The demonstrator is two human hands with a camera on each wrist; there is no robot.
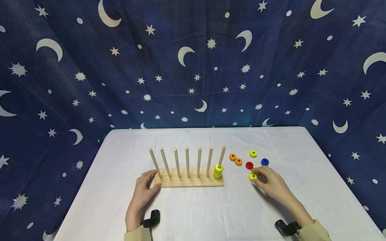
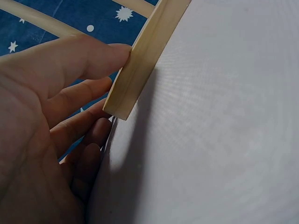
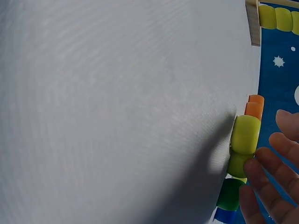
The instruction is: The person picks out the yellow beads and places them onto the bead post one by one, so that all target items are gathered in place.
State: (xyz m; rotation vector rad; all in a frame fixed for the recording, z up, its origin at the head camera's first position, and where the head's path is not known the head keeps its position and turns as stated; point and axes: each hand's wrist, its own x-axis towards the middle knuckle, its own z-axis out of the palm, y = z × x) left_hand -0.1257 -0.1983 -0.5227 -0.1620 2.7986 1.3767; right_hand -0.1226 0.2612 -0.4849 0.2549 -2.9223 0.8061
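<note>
A wooden peg rack [image 1: 188, 181] with several upright pegs stands on the table. My left hand [image 1: 145, 187] grips its left end, the thumb on the front edge and fingers behind; the left wrist view shows the thumb against the wooden base [image 2: 135, 70]. Several yellow rings [image 1: 217, 172] are stacked on the rightmost peg. My right hand [image 1: 272, 183] hovers with thumb and fingers parted beside a loose yellow ring [image 3: 245, 133]. A second yellow ring [image 3: 238, 164] lies behind it, by the fingertips; whether they touch it is unclear.
Around the right hand lie two orange rings [image 1: 232, 157], a red ring [image 1: 249, 165], a blue ring [image 1: 264, 162] and another yellow ring [image 1: 253, 154]. A green ring [image 3: 229, 194] shows only in the right wrist view. A starry blue cloth [image 1: 193, 67] hangs behind the white table [image 1: 193, 214].
</note>
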